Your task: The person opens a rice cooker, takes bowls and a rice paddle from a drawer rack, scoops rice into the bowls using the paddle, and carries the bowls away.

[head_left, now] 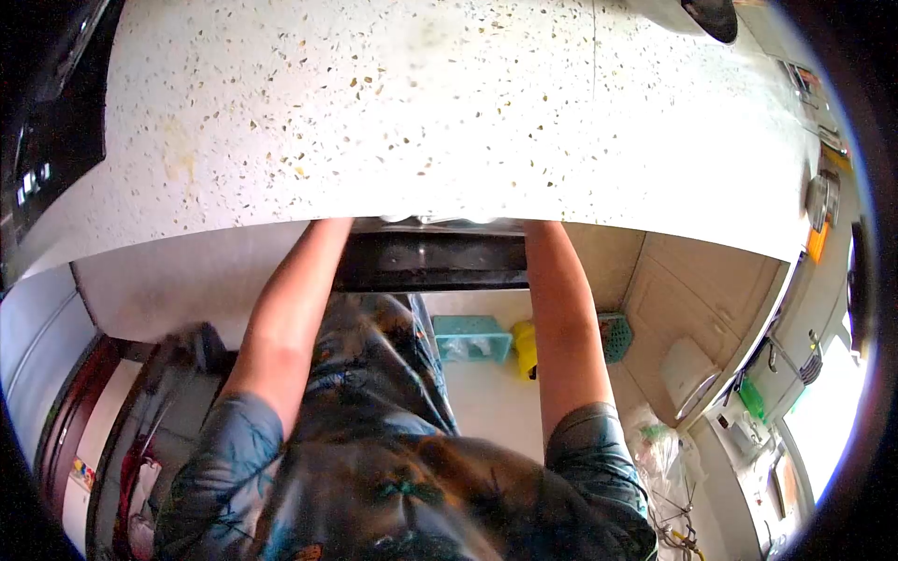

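Observation:
Both my forearms reach forward and pass beneath the front edge of a speckled white countertop (421, 112). The counter hides my left hand and my right hand, so their fingers and anything in them do not show. Between my wrists lies a dark, glossy black panel (430, 266), which looks like the front of a pulled-out drawer or a door. Just behind it, a strip of white rounded items (440, 221) peeks out under the counter edge; I cannot make out their kind.
On the floor stands a teal plastic basket (470, 327) beside a yellow item (524, 351). A black glossy appliance (61, 159) sits at the counter's left. Dark furniture (178, 402) is behind on the left. Clear plastic bags (659, 449) hang at the right.

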The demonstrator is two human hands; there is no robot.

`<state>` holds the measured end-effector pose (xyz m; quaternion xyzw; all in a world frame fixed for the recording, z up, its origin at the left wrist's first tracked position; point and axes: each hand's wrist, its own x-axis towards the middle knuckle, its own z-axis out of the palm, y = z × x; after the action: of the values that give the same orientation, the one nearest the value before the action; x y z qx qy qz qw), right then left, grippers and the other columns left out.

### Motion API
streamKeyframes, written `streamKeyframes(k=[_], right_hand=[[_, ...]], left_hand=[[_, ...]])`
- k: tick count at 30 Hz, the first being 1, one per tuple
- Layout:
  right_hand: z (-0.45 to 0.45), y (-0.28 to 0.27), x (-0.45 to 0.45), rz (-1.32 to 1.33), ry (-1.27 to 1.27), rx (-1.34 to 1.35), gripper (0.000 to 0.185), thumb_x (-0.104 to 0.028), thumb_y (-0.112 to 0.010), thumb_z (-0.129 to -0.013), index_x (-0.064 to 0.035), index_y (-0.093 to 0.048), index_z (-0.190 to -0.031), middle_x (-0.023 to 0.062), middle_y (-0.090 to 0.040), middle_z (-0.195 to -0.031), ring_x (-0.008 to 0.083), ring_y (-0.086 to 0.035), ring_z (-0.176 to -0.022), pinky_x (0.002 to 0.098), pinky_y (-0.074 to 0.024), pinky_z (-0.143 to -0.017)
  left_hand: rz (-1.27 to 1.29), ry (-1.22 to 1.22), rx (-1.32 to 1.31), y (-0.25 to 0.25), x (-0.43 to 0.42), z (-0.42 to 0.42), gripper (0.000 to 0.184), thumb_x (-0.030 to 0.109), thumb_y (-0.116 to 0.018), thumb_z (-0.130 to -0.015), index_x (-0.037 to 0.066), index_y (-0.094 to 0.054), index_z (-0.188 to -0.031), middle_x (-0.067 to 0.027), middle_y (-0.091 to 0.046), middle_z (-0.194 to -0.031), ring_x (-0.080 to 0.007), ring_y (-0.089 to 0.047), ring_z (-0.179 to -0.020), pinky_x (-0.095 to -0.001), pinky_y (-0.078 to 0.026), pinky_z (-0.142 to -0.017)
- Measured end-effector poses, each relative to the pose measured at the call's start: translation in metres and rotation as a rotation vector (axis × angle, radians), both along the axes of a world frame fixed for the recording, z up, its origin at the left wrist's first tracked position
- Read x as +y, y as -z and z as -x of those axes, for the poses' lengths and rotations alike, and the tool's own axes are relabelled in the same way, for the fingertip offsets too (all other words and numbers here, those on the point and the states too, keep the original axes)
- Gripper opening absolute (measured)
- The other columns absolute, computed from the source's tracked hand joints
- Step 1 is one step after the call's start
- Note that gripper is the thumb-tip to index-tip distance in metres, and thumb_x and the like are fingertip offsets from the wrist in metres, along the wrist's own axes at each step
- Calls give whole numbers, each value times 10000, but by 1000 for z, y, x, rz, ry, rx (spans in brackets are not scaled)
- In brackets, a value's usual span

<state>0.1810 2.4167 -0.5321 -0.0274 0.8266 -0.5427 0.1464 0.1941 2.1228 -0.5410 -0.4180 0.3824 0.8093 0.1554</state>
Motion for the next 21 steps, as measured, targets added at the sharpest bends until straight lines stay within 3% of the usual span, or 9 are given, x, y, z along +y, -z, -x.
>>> streamKeyframes(k=[5, 12, 14, 17, 21], right_hand=[[1, 4, 4, 56, 1, -26, 323, -196, -602, -802, -5, -536, -1055, 146, -581, -958, 219, -552, -903, 357, -478, -761], [-3, 7, 5, 118, 19, -50, 330, -204, -603, -802, -8, -536, -1059, 140, -578, -964, 216, -549, -907, 355, -480, -757], [-3, 9, 4, 137, 23, -57, 332, -206, -603, -801, -9, -536, -1060, 139, -578, -965, 215, -548, -908, 354, -481, -756], [-6, 10, 2, 174, 29, -72, 336, -210, -603, -801, -10, -535, -1062, 136, -577, -967, 214, -546, -910, 353, -482, -754], [-13, 12, 0, 265, 44, -103, 340, -215, -604, -801, -12, -535, -1065, 133, -576, -970, 212, -544, -913, 352, -483, -752]], left_hand=[[112, 32, -117, 1, -11, -16, 558, 401, -487, -839, 53, -364, -1257, -113, -449, -1216, -222, -463, -1050, -330, -419, -861], [564, 590, -390, -63, -10, -60, 627, 488, -486, -801, 96, -363, -1274, -88, -420, -1249, -207, -426, -1074, -328, -403, -831], [487, 715, -361, -67, -5, -61, 670, 521, -528, -748, 123, -382, -1267, -96, -411, -1242, -232, -437, -1014, -355, -410, -793], [325, 699, -354, -56, 10, -69, 644, 538, -544, -720, 136, -445, -1212, -109, -434, -1214, -282, -485, -974, -401, -441, -783], [233, 689, -288, -53, 24, -76, 529, 500, -500, -769, 125, -521, -1141, -118, -467, -1180, -254, -540, -903, -394, -450, -791]])
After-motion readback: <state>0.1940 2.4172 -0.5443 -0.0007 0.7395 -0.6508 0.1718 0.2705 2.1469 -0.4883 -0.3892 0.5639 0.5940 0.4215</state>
